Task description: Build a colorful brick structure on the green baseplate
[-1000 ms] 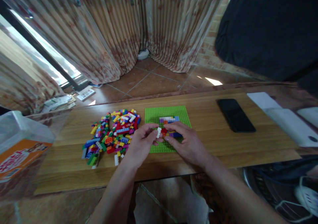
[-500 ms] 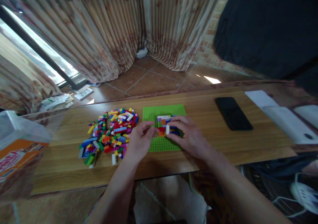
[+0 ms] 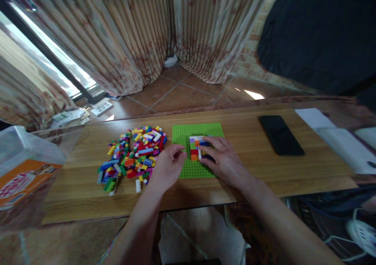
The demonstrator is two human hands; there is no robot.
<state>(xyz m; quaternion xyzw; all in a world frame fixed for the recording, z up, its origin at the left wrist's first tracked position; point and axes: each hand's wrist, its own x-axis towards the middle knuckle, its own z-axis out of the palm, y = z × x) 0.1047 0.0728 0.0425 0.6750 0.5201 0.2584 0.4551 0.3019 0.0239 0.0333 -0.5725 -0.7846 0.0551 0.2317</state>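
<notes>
A green studded baseplate (image 3: 179,129) lies on the table with a low block of coloured toy bricks (image 3: 194,153) on it, in white, purple, orange, red and blue. My right hand (image 3: 223,159) reaches over the block's right side and covers part of it. Its thumb and fingertips are closed about a small white brick (image 3: 200,154) beside the red and orange ones. My left hand (image 3: 169,166) hovers over the plate's left edge, fingers loosely bent, with a small gap between thumb and forefinger. I see nothing in it.
A heap of mixed loose bricks (image 3: 141,151) spreads over the wooden table (image 3: 235,120) left of the plate. A clear plastic tub (image 3: 26,155) with an orange label stands at far left. Right of the plate lie a black phone (image 3: 280,135) and white paper (image 3: 315,118).
My left fingertips have drawn back leftward from the bricks. The white brick under my right fingers now sits lower, against the block. The whole view has shifted slightly.
</notes>
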